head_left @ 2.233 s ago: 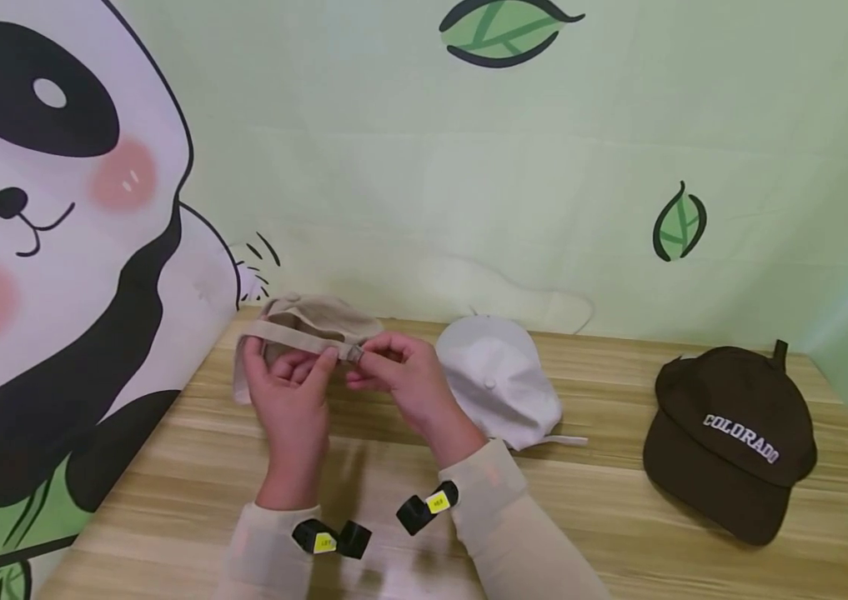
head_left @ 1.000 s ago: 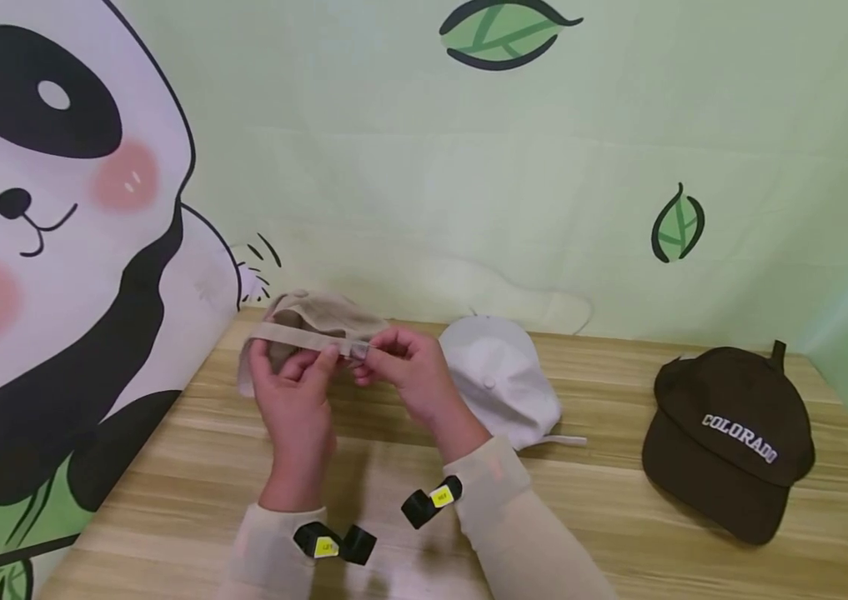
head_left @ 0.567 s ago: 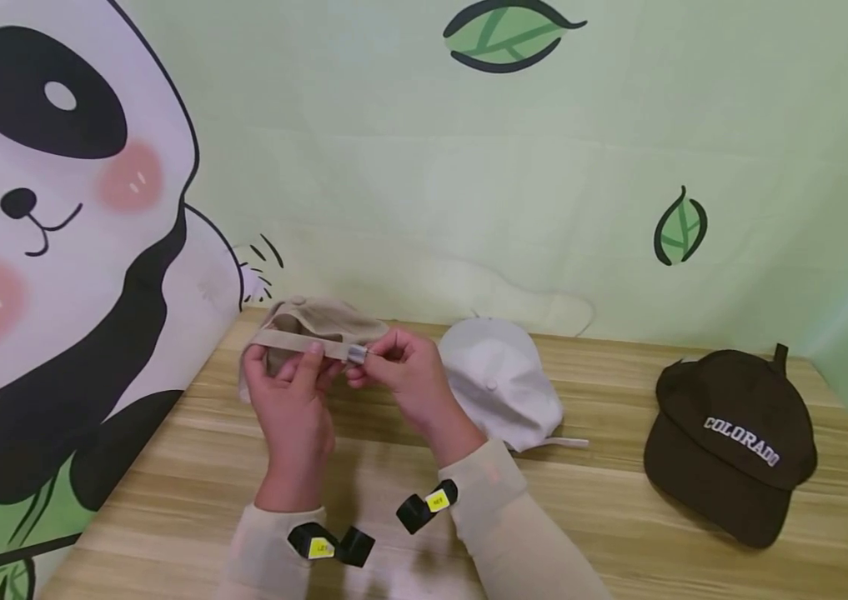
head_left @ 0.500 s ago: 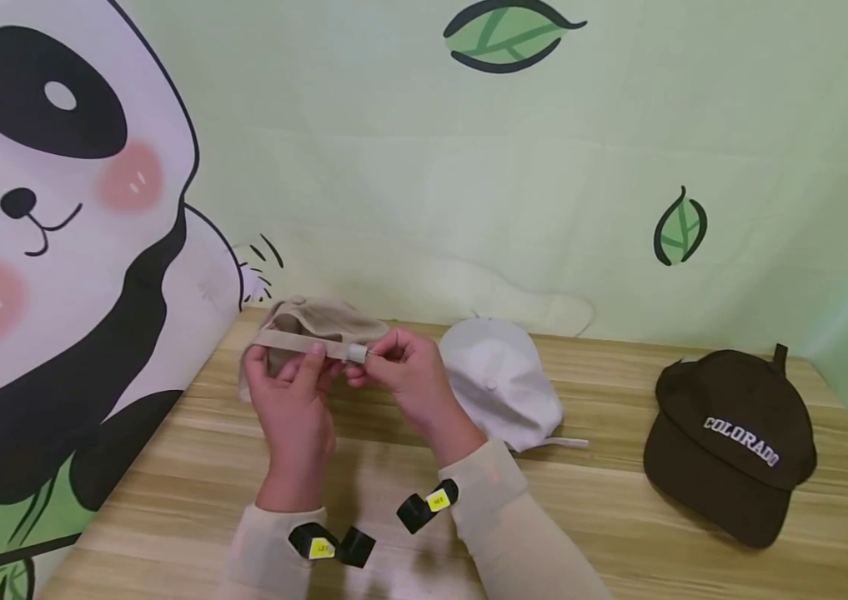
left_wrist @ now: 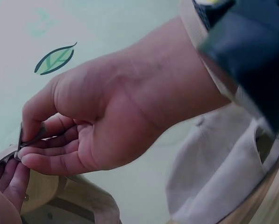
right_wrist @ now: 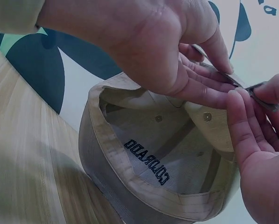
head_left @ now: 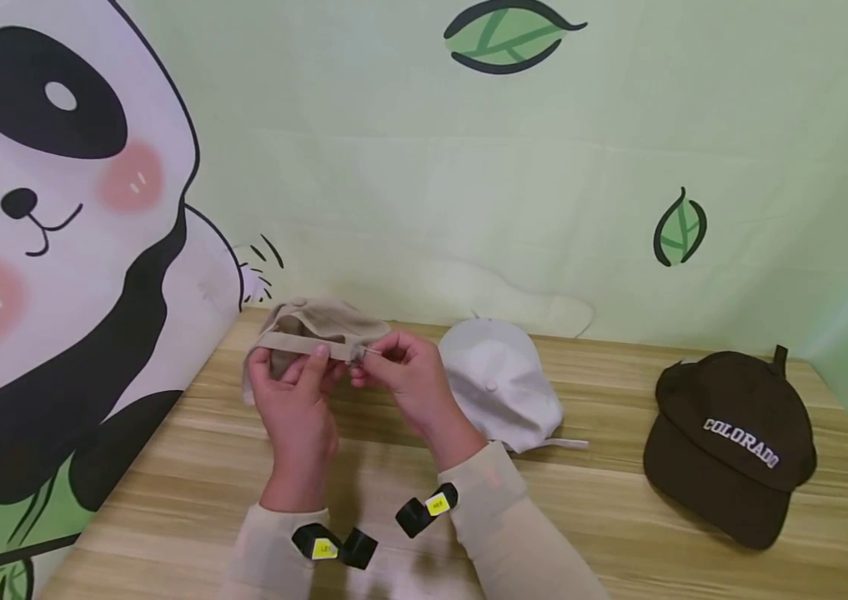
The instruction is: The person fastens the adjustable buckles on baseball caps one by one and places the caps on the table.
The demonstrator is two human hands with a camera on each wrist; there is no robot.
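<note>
Both hands hold a beige baseball cap (head_left: 341,312) by its rear strap (head_left: 296,342), the cap's opening toward me. My left hand (head_left: 292,408) pinches the strap, thumb on top. At the strap's right end, my right hand (head_left: 412,379) pinches a small metal buckle (head_left: 358,354), partly covered by the fingertips. In the right wrist view the cap's inside (right_wrist: 162,121) shows reversed "COLORADO" stitching, with the left hand (right_wrist: 153,51) above it. The left wrist view has the right hand (left_wrist: 97,102) at the dark buckle edge (left_wrist: 21,135).
A white cap (head_left: 499,375) lies just right of my right hand, its strap end (head_left: 568,442) sticking out. Farther right is a dark brown "COLORADO" cap (head_left: 731,442). All are at a wooden table (head_left: 581,542) before a panda-print backdrop (head_left: 363,167).
Half a second ago the buckle's pale plate lay flat and facing up; now it appears turned on edge between the fingers. The left thumb has shifted slightly right along the strap.
</note>
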